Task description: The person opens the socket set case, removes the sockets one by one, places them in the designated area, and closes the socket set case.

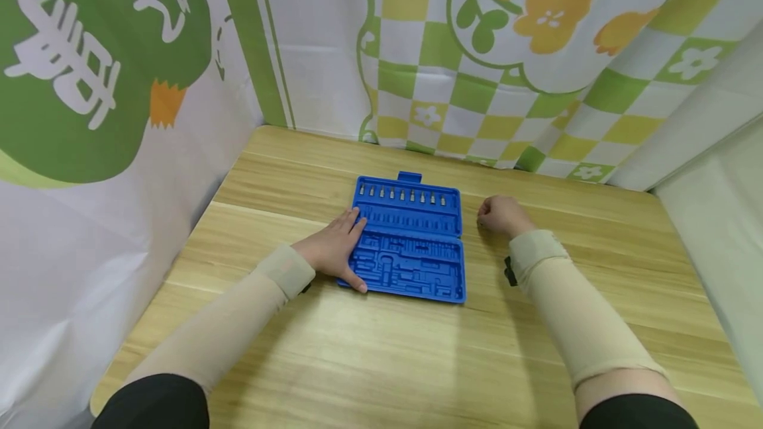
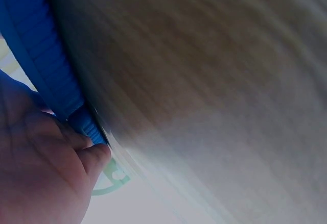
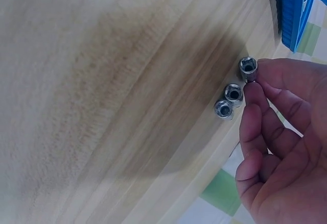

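An open blue plastic case [image 1: 411, 220] with moulded slots lies on the table, and a row of small metal bits [image 1: 402, 195] stands in its far half. My left hand [image 1: 334, 247] rests on the case's left edge with fingers spread. In the left wrist view, its fingers lie against the side of the blue case [image 2: 43, 55]. To the right of the case, my right hand [image 1: 503, 215] pinches a small metal socket [image 3: 248, 69] between thumb and forefinger. Two similar sockets [image 3: 233, 94] stand close beside it; the hand hides them in the head view.
The wooden table [image 1: 393, 363] carries the case near its middle. A patterned curtain [image 1: 453, 85] hangs along the table's back edge, and white cloth [image 1: 167, 151] hangs at the left. A latch tab [image 1: 409, 177] sticks out from the case's far edge.
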The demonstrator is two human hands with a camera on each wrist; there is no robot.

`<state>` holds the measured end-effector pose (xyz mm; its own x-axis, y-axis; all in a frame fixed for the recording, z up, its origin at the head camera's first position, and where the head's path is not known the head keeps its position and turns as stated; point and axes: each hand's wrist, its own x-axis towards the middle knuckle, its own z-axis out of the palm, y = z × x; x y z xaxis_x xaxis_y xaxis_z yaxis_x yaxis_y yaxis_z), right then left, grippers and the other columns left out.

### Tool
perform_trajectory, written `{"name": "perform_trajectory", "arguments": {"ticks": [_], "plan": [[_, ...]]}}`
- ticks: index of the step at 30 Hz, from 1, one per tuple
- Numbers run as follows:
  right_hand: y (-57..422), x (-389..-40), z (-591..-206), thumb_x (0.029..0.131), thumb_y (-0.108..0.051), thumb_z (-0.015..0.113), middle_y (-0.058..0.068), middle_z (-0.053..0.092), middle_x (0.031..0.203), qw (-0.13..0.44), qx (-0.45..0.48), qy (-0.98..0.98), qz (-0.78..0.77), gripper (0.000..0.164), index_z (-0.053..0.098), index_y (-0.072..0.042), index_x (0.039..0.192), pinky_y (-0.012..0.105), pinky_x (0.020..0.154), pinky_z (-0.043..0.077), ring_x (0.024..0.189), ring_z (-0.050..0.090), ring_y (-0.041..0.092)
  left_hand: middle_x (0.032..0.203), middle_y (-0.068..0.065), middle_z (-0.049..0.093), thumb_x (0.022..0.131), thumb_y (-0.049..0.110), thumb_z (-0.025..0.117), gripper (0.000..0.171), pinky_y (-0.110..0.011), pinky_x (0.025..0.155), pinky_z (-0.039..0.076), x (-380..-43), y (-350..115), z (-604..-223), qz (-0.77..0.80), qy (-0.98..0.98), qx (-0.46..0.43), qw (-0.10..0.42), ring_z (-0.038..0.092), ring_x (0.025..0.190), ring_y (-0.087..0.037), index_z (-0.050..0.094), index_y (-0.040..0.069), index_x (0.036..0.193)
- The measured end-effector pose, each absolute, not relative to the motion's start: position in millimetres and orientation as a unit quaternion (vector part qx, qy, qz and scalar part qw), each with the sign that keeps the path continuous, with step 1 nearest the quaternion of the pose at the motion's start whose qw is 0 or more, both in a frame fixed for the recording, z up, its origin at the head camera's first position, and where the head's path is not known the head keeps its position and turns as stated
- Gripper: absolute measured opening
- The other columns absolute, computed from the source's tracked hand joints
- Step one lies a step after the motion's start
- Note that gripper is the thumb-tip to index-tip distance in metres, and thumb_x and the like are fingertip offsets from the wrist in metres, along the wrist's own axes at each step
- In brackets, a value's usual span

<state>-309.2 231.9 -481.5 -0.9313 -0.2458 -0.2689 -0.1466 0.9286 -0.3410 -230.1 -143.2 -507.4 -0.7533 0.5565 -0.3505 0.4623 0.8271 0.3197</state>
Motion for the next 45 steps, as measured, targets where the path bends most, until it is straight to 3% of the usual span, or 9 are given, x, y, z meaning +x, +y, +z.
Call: {"name": "perform_trajectory", "arguments": {"ticks": [16, 22, 27, 30, 40, 43, 45], "plan": [[224, -311, -481, 0.096, -0.005, 0.051, 0.009, 0.056, 0.077, 0.139, -0.092, 0.973, -0.160, 0.014, 0.060, -0.001, 0.086, 0.039, 0.069, 0.043, 0.073, 0.052, 0.026, 0.169, -0.023, -0.012, 0.067, 0.080, 0.079, 0.148, -0.045, 0.125, 0.003, -229, -148, -512, 0.106, 0.933, 0.267, 0.219, -0.011, 0.156, -0.036, 0.001, 0.000, 0.164], [225, -314, -478, 0.103, -0.012, 0.045, 0.013, 0.057, 0.082, 0.132, -0.071, 0.969, -0.198, 0.025, 0.064, 0.005, 0.101, 0.039, 0.067, 0.042, 0.072, 0.050, 0.027, 0.169, -0.023, -0.012, 0.067, 0.080, 0.079, 0.148, -0.044, 0.125, 0.002, -230, -148, -510, 0.101, 0.933, 0.269, 0.216, -0.011, 0.156, -0.036, 0.001, 0.000, 0.164], [221, -316, -472, 0.107, -0.019, 0.041, 0.020, 0.061, 0.102, 0.131, -0.059, 0.961, -0.237, 0.038, 0.061, 0.009, 0.123, 0.041, 0.072, 0.043, 0.080, 0.052, 0.028, 0.169, -0.024, -0.011, 0.067, 0.079, 0.080, 0.148, -0.045, 0.126, 0.003, -230, -148, -509, 0.103, 0.933, 0.271, 0.215, -0.009, 0.156, -0.037, 0.002, -0.001, 0.164], [213, -318, -467, 0.108, -0.022, 0.042, 0.022, 0.063, 0.108, 0.127, -0.061, 0.957, -0.255, 0.040, 0.061, 0.008, 0.128, 0.043, 0.074, 0.045, 0.082, 0.053, 0.029, 0.169, -0.025, -0.010, 0.067, 0.080, 0.079, 0.148, -0.045, 0.126, 0.003, -231, -149, -509, 0.102, 0.933, 0.272, 0.213, -0.008, 0.156, -0.038, 0.003, -0.002, 0.164], [177, -327, -468, 0.108, -0.021, 0.050, 0.022, 0.067, 0.116, 0.124, -0.070, 0.955, -0.260, 0.035, 0.067, 0.005, 0.124, 0.049, 0.085, 0.050, 0.088, 0.058, 0.030, 0.169, -0.025, -0.009, 0.068, 0.079, 0.080, 0.147, -0.045, 0.126, 0.004, -232, -146, -509, 0.099, 0.932, 0.276, 0.213, -0.008, 0.156, -0.038, 0.003, -0.002, 0.164], [169, -329, -473, 0.105, -0.016, 0.054, 0.017, 0.069, 0.104, 0.118, -0.070, 0.957, -0.256, 0.029, 0.071, 0.006, 0.113, 0.046, 0.082, 0.050, 0.084, 0.057, 0.027, 0.169, -0.025, -0.010, 0.067, 0.080, 0.079, 0.148, -0.044, 0.126, 0.004, -232, -145, -510, 0.096, 0.932, 0.276, 0.214, -0.008, 0.156, -0.037, 0.003, -0.001, 0.164], [165, -330, -475, 0.103, -0.013, 0.055, 0.011, 0.065, 0.086, 0.114, -0.060, 0.959, -0.252, 0.024, 0.070, 0.004, 0.096, 0.042, 0.076, 0.048, 0.075, 0.054, 0.023, 0.169, -0.025, -0.011, 0.067, 0.080, 0.079, 0.148, -0.044, 0.126, 0.004, -232, -144, -511, 0.097, 0.931, 0.278, 0.215, -0.008, 0.156, -0.037, 0.002, -0.001, 0.164]]}}
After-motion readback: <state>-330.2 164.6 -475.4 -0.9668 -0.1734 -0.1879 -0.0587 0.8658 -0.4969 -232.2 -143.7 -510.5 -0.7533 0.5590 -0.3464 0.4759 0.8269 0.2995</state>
